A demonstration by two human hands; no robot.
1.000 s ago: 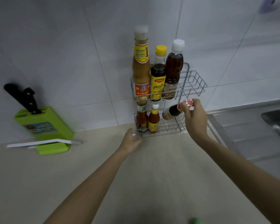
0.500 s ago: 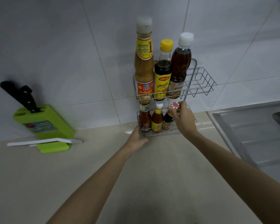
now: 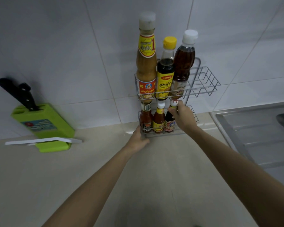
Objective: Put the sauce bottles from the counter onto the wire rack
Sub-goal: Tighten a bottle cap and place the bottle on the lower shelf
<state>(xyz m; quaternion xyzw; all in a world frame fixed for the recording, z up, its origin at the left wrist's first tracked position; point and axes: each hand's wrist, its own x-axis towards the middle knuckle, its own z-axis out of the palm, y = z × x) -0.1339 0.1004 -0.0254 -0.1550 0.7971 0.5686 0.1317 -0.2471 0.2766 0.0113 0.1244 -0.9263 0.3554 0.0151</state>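
Observation:
A two-tier wire rack (image 3: 205,82) stands on the counter against the tiled wall. Its upper shelf holds a tall tan sauce bottle (image 3: 146,66), a yellow-capped dark bottle (image 3: 165,74) and a white-capped brown bottle (image 3: 183,66). On the lower shelf stand a red sauce bottle (image 3: 146,119), an orange chili bottle (image 3: 158,120) and a small dark bottle (image 3: 170,122) with a red-and-white cap. My right hand (image 3: 183,115) grips the neck of that small dark bottle, which stands upright. My left hand (image 3: 138,140) holds the rack's lower left front corner.
A green knife block (image 3: 44,125) with black-handled knives sits at the left by the wall, a white flat piece (image 3: 43,140) lying across its foot. A steel sink (image 3: 256,131) with drainboard lies at the right. Beige counter (image 3: 72,177) spreads in front.
My right hand carried the small dark bottle from tilted beside the rack into the lower shelf and stood it upright. My left hand moved up to the rack's corner.

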